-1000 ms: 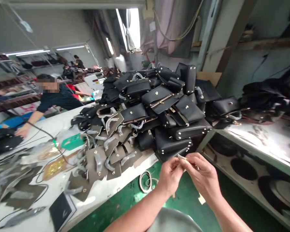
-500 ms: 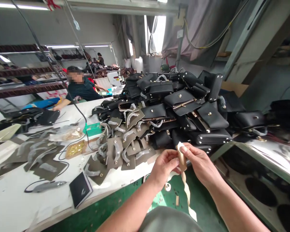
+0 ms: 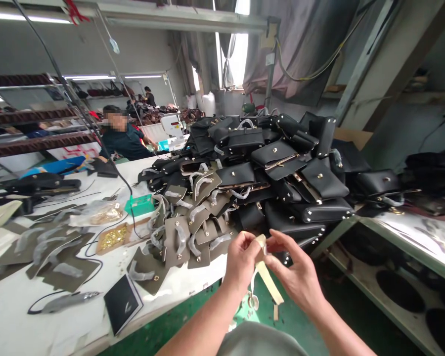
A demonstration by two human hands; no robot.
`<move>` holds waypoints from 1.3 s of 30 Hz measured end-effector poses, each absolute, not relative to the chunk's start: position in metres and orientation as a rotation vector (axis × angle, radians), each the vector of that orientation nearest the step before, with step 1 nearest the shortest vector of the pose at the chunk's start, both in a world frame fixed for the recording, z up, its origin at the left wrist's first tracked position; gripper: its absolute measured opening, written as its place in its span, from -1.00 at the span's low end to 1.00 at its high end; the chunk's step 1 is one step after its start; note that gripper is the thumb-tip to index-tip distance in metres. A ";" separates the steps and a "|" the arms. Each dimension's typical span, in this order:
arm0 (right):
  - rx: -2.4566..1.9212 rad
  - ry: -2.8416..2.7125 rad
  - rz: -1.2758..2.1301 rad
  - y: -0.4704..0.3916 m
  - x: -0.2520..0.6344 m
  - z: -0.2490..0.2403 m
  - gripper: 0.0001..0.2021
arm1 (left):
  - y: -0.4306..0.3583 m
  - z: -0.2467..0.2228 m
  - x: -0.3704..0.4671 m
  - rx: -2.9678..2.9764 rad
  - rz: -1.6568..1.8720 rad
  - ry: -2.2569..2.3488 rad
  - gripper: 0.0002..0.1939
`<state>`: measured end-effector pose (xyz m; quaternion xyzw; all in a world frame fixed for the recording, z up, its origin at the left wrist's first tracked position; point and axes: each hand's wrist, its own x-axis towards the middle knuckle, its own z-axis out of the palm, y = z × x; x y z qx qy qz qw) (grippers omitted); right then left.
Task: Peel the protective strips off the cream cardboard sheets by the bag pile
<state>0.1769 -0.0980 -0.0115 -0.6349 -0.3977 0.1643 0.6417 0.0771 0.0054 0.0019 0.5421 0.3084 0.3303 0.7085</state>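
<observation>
Nearest, off the bench's front edge and above the green floor [image 3: 193, 321], both hands meet on a pale strip [image 3: 267, 279]. The left hand [image 3: 241, 262] pinches its top end between thumb and fingertips; the right hand [image 3: 298, 277] pinches the same end from the other side, so each grip is closed on the strip, which hangs down between the wrists. The step in hand looks like peeling or parting the strip's end. The next move would call for a fine pinch and a slow pull apart.

On the bench [image 3: 18, 321] near the front edge lie a black booklet [image 3: 123, 302] and grey flaps [image 3: 181, 232]. Behind them rises a pile of black bags [image 3: 282, 168]. At the far edge a co-worker [image 3: 124, 138] sits.
</observation>
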 end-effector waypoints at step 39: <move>-1.112 -0.781 1.129 -0.129 0.240 -0.013 -0.62 | 0.043 -0.004 0.077 2.143 0.962 0.897 -0.27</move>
